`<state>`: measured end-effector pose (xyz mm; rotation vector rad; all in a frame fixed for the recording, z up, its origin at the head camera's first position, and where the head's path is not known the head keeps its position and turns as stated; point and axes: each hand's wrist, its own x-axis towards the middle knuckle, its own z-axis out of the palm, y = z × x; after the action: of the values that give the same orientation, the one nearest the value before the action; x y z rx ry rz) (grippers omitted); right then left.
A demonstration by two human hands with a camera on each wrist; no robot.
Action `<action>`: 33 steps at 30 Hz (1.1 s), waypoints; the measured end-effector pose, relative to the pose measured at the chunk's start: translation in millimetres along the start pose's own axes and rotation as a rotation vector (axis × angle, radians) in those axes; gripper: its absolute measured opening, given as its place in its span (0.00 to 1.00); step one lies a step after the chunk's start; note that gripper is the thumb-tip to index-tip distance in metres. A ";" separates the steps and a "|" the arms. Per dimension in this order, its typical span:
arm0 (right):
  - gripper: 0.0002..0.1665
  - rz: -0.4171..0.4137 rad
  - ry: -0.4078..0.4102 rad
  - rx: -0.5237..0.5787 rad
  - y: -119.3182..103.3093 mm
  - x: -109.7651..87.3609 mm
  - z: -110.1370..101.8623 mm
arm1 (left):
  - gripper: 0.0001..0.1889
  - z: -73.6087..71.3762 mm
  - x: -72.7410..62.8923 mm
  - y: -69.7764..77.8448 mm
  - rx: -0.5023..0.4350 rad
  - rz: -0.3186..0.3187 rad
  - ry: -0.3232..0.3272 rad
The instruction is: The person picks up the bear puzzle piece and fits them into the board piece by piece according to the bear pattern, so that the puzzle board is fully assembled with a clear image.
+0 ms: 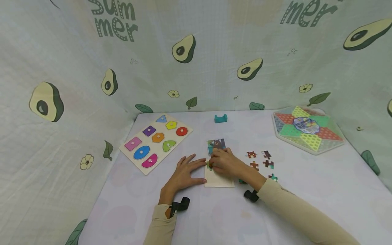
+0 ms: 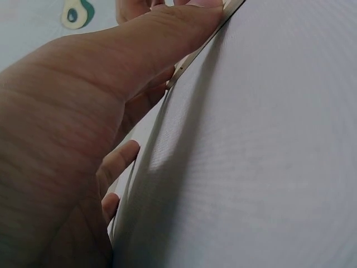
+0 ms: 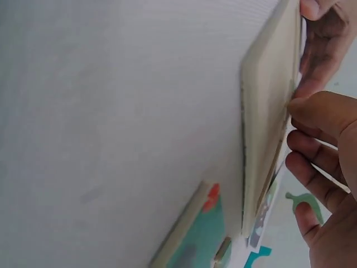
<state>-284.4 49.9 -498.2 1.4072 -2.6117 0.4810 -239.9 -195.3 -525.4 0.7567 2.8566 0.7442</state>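
A pale wooden puzzle board (image 1: 218, 182) lies on the table in front of me. Along its left edge rests my left hand (image 1: 183, 175), fingers spread, with the thumb and index fingertip touching the board; the left wrist view shows the thumb at that edge too. My right hand (image 1: 225, 162) reaches over the board's upper left corner, thumb and fingers pinching a small green puzzle piece (image 1: 209, 166), mostly covered by the fingers. Just beyond the board is a bear picture card (image 1: 216, 143), partly behind the right hand. Loose jigsaw pieces (image 1: 268, 164) lie to the right, some under the forearm.
A shape board (image 1: 159, 143) with coloured knobbed pieces lies at the back left. A star-patterned board game (image 1: 307, 129) is at the back right. One small teal block (image 1: 221, 118) stands near the far edge, before a printed cloth backdrop (image 1: 214, 85).
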 end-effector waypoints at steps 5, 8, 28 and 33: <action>0.06 0.023 0.031 -0.024 -0.1 -4.5 -11.5 | 0.38 1.3 2.3 3.0 0.026 0.007 0.006; 0.08 0.037 0.035 -0.032 0.3 -7.3 -20.7 | 0.36 1.8 2.8 3.1 0.082 0.029 0.018; 0.11 0.196 0.038 -0.016 35.5 -65.1 -54.4 | 0.30 2.2 -2.1 2.7 0.149 0.060 0.016; 0.12 0.203 0.054 -0.024 46.2 -78.4 -57.5 | 0.30 2.8 -1.3 4.8 0.132 0.061 0.017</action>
<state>-281.1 155.0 -475.0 1.1105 -2.7195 0.5021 -236.1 -191.1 -525.6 0.8614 2.9340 0.5754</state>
